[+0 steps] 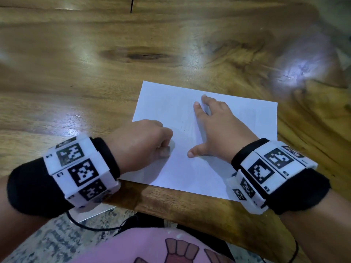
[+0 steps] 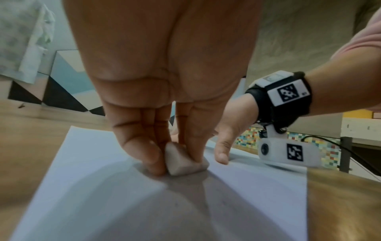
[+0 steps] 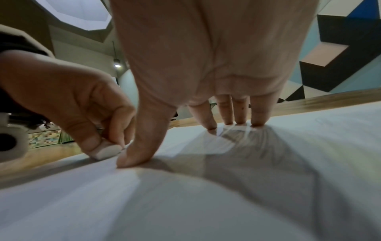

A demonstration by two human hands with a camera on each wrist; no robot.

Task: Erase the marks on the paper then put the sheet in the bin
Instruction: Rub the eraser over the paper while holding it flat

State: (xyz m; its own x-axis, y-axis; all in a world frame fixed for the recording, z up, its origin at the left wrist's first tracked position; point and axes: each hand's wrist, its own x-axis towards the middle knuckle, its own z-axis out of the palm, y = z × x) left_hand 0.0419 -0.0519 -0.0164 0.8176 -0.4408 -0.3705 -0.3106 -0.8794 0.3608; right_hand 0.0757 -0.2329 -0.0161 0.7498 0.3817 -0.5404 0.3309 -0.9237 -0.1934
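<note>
Left hand (image 1: pixel 140 143): I pinch the eraser (image 2: pixel 183 160) down on the paper (image 1: pixel 237 149).
Right hand (image 1: pixel 218 128): spread flat beside it, pinning the sheet.

The right hand (image 3: pixel 206 65) is seen from below, spread flat. Its fingers (image 3: pixel 257 112) and thumb are pressed down on a white sheet of paper (image 3: pixel 206 203). Faint grey pencil marks (image 3: pixel 270 151) are seen on the paper near the fingertips. Just beside the thumb, a small white eraser (image 3: pixel 108 151) is pinched in the left hand (image 3: pixel 68 101) and is touching the paper. A wooden table (image 3: pixel 319 101) is seen behind.
</note>
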